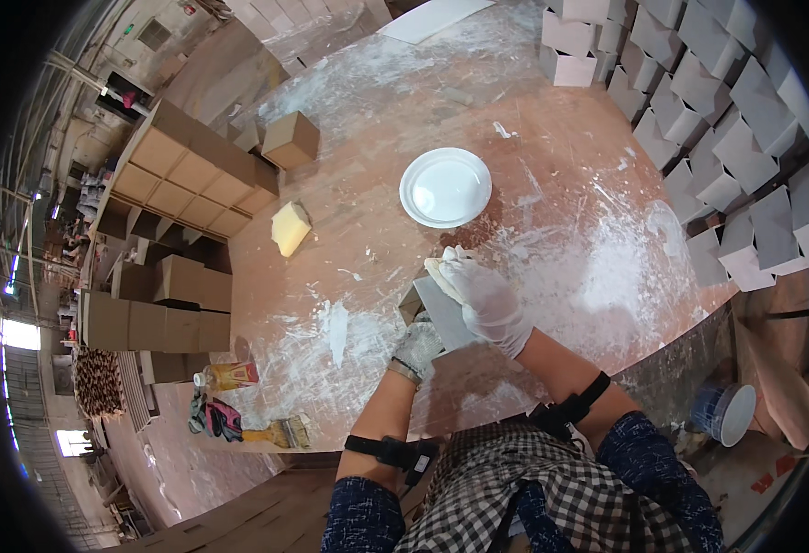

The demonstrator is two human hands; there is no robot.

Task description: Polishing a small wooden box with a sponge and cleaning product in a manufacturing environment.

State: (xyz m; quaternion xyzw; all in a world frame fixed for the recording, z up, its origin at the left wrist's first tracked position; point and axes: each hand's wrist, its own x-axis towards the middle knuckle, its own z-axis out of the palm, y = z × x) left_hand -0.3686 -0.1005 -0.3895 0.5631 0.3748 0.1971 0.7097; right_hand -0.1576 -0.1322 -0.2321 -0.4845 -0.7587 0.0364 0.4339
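A small box with a pale grey coated face is tilted over the table's near middle. My left hand, in a grey knitted glove, grips its lower left side, fingertips partly hidden. Wearing a whitish glove, my right hand is closed on a cream-coloured pad, perhaps sponge, lying against the box's upper edge. Its fingers are partly hidden. Just beyond the hands sits a white round bowl with white liquid inside. A yellow sponge piece lies on the table to the left.
Bare brown boxes are stacked at left; coated grey-white boxes pile up at right. On the near left edge lie a brush, a bottle and dark pink gloves. A bucket stands below right. White smears mark the tabletop.
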